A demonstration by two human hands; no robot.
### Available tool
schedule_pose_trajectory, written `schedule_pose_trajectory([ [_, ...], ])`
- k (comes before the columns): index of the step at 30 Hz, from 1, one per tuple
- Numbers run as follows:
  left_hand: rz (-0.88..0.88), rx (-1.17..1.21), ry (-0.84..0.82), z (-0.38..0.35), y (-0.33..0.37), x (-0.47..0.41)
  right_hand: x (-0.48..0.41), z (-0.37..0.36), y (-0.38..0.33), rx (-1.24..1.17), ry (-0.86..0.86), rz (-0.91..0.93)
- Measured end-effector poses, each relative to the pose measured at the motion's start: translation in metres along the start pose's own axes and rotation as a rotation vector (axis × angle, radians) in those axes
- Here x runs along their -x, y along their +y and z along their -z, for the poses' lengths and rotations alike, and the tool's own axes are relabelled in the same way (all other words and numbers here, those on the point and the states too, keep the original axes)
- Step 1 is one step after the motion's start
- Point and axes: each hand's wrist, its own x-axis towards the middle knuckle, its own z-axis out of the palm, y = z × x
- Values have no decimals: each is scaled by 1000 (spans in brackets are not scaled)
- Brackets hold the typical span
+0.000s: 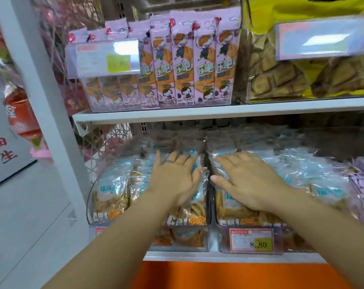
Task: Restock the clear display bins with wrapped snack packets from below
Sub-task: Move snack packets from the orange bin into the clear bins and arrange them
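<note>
Both my forearms reach up from the bottom edge, the left from seven o'clock and the right from five o'clock, and meet near the middle of the view.

My left hand [174,180] lies palm down on the wrapped snack packets [112,184] in the left clear bin [91,197]. Its fingers are straight and slightly spread, pointing to about one o'clock, and grasp nothing. A dark ring [170,161] sits on one finger.

My right hand [252,180] lies just beside it at three o'clock, also flat and released. It rests on the packets in the right clear bin [224,245]. Its fingers point to about eleven o'clock and the thumb sticks out toward nine o'clock, nearly reaching the divide between the two bins. The hands are close but apart.

The packets are clear film with pale blue labels and golden strips inside. They fill both bins on the lower shelf, standing in rows up to the rims. A red price tag [251,240] reading 8.80 is fixed to the front of the right bin, at six o'clock from my right hand.

At twelve o'clock, on the upper shelf [197,115], purple cartoon packets [183,59] stand upright in another clear bin. Yellow-wrapped biscuits [281,76] sit at two o'clock. A white post [41,80] slants down at nine o'clock.
</note>
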Motion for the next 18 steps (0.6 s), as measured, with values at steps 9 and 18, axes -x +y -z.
schedule_pose_trajectory([
  [9,166,69,-91,18,-4,-51,-47,23,17,-117,-12,-52],
  [18,214,44,-213,16,-10,-76,-71,13,26,-183,-178,-90],
])
